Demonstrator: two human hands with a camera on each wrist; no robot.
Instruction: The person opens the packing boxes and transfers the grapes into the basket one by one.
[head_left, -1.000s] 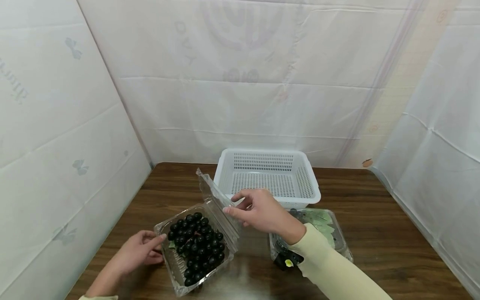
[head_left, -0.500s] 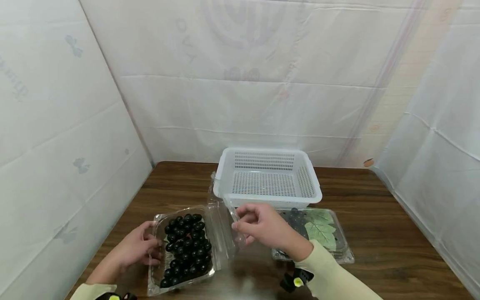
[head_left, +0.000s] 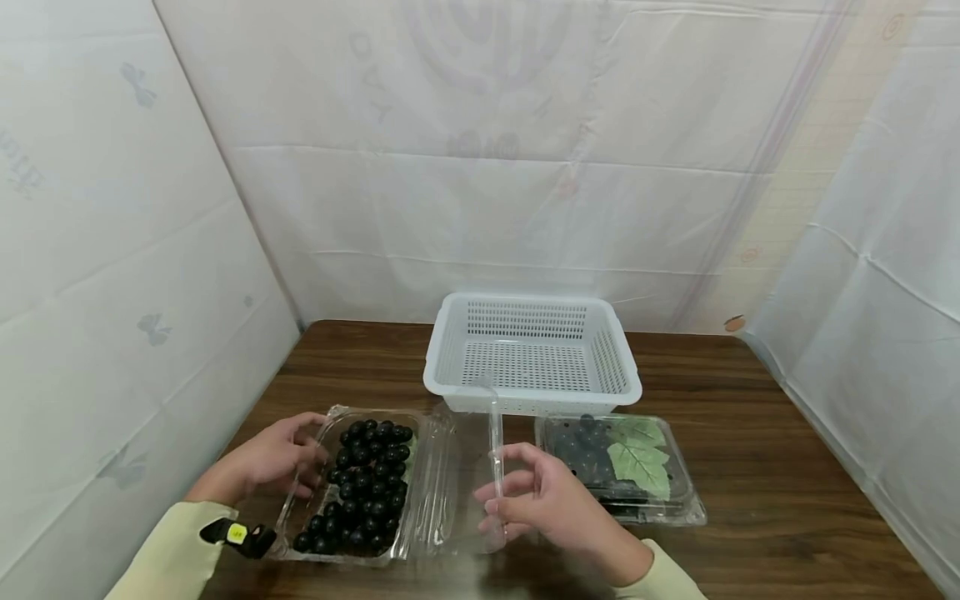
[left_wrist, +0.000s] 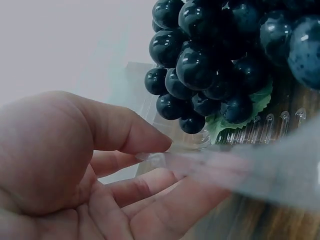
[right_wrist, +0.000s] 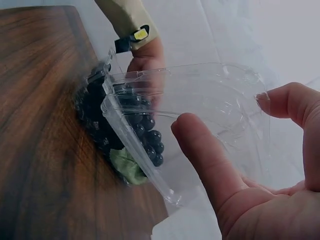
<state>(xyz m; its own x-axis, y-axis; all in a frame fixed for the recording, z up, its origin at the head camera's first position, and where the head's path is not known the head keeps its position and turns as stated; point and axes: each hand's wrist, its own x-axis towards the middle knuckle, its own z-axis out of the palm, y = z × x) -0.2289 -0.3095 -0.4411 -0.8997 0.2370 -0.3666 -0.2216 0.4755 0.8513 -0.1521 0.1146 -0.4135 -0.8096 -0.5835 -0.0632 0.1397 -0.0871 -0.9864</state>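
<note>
The step in hand appeared to be opening the clear tray (head_left: pixel 330 557); it sat lower left in the head view, dark grapes (head_left: pixel 367 483) inside; the left hand (head_left: pixel 277 456) pinched its left rim; the right hand (head_left: pixel 551 510) held the free edge of the lid (head_left: pixel 467 479) between thumb and fingers, right of the grapes; the next move likely called for lowering the lid to the table (head_left: pixel 750 475), tray steadied.

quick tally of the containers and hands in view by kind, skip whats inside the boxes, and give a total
White basket: 1
Clear plastic boxes: 2 (an open box and a closed box)
Hands: 2 (left hand and right hand)
Total: 5
</note>
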